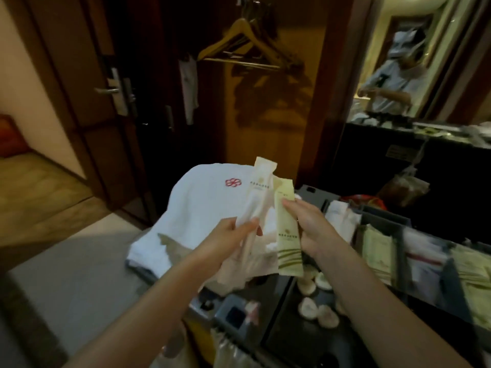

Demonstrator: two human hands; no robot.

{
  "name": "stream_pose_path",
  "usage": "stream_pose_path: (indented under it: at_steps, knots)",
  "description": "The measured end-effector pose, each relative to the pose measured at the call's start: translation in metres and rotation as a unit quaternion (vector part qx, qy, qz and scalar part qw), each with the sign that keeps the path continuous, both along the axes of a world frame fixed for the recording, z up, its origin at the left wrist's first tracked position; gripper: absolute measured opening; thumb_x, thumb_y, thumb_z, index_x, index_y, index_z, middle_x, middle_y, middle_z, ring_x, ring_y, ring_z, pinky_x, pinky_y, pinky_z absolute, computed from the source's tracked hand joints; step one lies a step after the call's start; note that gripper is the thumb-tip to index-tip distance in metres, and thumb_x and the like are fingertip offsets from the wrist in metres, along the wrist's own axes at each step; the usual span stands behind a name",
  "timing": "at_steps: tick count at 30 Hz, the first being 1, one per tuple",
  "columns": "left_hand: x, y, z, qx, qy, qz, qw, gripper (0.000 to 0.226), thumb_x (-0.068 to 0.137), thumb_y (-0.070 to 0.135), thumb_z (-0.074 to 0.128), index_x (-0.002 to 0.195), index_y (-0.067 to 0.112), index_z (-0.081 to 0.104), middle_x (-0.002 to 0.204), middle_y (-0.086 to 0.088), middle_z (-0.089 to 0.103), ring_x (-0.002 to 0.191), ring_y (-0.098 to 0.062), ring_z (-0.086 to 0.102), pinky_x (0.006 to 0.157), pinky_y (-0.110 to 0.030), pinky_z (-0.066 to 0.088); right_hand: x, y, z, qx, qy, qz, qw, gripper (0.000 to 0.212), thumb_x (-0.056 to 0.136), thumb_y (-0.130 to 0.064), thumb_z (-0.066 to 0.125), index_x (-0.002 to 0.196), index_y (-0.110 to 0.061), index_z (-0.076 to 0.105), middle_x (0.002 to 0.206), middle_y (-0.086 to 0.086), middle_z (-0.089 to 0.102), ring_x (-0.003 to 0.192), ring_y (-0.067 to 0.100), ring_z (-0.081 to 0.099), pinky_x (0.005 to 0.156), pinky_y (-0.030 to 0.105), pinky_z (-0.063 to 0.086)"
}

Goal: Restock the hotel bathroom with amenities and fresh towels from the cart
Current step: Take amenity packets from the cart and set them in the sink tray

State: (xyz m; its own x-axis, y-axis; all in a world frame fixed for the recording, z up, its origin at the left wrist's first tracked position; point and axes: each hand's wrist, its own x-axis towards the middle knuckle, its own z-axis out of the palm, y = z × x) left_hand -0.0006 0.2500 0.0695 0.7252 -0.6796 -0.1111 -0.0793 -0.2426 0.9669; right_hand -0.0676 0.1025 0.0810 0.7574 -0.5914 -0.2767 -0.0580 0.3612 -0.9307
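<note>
Over the near tray of the cart [281,341], above round soap packets [308,308]: left hand [228,240] clamped on cream sachet [259,187] and thin wrappers, right hand [310,227] gripping green sachet [288,235], sachets upright and just beside each other, hands apart. Behind, at far left corner of cart: folded white towels [202,205] with red emblem. Beyond, in wardrobe: wooden hangers [239,41].
</note>
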Motion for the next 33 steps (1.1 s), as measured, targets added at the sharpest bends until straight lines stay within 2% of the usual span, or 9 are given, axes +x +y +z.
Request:
stream_pose_path:
  at_steps: [3,7,11,15,18,22,27,30,33]
  knots:
    - [-0.002,0.045,0.002,0.001,0.011,0.034,0.999,0.035,0.092,0.041,0.05,0.073,0.021,0.071,0.067,0.008,0.057,0.067,-0.013,0.057,0.065,-0.026,0.045,0.009,0.037,-0.007,0.03,-0.002,0.071,0.997,0.015,0.094,-0.017,0.054,0.105,-0.012,0.062,0.09,0.012,0.067,0.083,0.028,0.063,0.071,0.04,0.054]
    - [-0.013,0.093,-0.002,0.023,-0.008,0.129,0.991,0.036,0.094,0.04,0.048,0.072,0.023,0.071,0.065,-0.001,0.056,0.063,-0.016,0.055,0.058,-0.026,0.044,0.02,0.075,-0.015,0.034,-0.004,0.157,0.987,0.018,0.094,-0.017,0.053,0.109,-0.013,0.063,0.092,0.01,0.064,0.085,0.026,0.06,0.067,0.037,0.049]
    - [-0.028,0.125,-0.011,0.023,0.018,0.231,0.972,0.033,0.093,0.037,0.051,0.071,0.022,0.07,0.073,-0.01,0.057,0.067,-0.024,0.055,0.063,-0.033,0.045,0.032,0.106,-0.02,0.043,-0.002,0.217,0.975,0.019,0.095,-0.017,0.052,0.108,-0.011,0.064,0.089,0.01,0.065,0.083,0.026,0.061,0.069,0.038,0.051]
    - [-0.051,0.152,-0.021,0.032,0.041,0.316,0.947,0.03,0.093,0.038,0.05,0.082,0.019,0.07,0.075,0.0,0.061,0.067,-0.015,0.056,0.056,-0.024,0.043,0.041,0.133,-0.034,0.039,0.01,0.293,0.955,0.025,0.096,-0.019,0.05,0.115,-0.008,0.062,0.093,0.013,0.063,0.085,0.027,0.058,0.072,0.036,0.049]
    - [-0.08,0.169,-0.038,0.028,0.091,0.383,0.919,0.029,0.09,0.042,0.053,0.08,0.021,0.07,0.073,0.004,0.063,0.063,-0.012,0.057,0.054,-0.023,0.043,0.038,0.159,-0.049,0.045,0.016,0.361,0.931,0.014,0.097,-0.018,0.048,0.103,-0.013,0.06,0.083,0.01,0.058,0.077,0.023,0.056,0.065,0.035,0.046]
    - [-0.134,0.192,-0.06,0.042,0.124,0.446,0.885,0.029,0.089,0.042,0.054,0.079,0.02,0.07,0.077,0.003,0.064,0.065,-0.01,0.06,0.056,-0.021,0.048,0.023,0.199,-0.068,0.04,0.051,0.448,0.892,0.016,0.094,-0.017,0.052,0.104,-0.011,0.063,0.094,0.011,0.067,0.089,0.028,0.062,0.072,0.039,0.05]
    - [-0.207,0.227,-0.066,0.02,0.141,0.555,0.82,0.028,0.092,0.037,0.051,0.085,0.014,0.065,0.078,0.007,0.056,0.067,-0.004,0.056,0.053,-0.017,0.041,-0.009,0.26,-0.075,0.022,0.055,0.555,0.83,0.012,0.094,-0.018,0.053,0.094,-0.012,0.063,0.082,0.006,0.067,0.077,0.021,0.063,0.065,0.036,0.05]
    - [-0.248,0.254,-0.067,0.015,0.123,0.615,0.778,0.03,0.092,0.037,0.05,0.087,0.011,0.065,0.072,0.006,0.057,0.055,0.003,0.06,0.046,-0.012,0.043,-0.039,0.308,-0.079,0.004,0.064,0.616,0.785,0.013,0.094,-0.019,0.053,0.097,-0.012,0.063,0.089,0.01,0.065,0.082,0.024,0.062,0.071,0.039,0.051]
    - [-0.289,0.289,-0.07,0.038,0.12,0.66,0.74,0.032,0.091,0.045,0.05,0.084,0.019,0.068,0.081,0.002,0.061,0.072,-0.008,0.059,0.062,-0.022,0.045,-0.072,0.355,-0.083,-0.012,0.075,0.662,0.746,0.021,0.092,-0.021,0.056,0.108,-0.01,0.063,0.102,0.013,0.066,0.096,0.03,0.063,0.084,0.046,0.051]
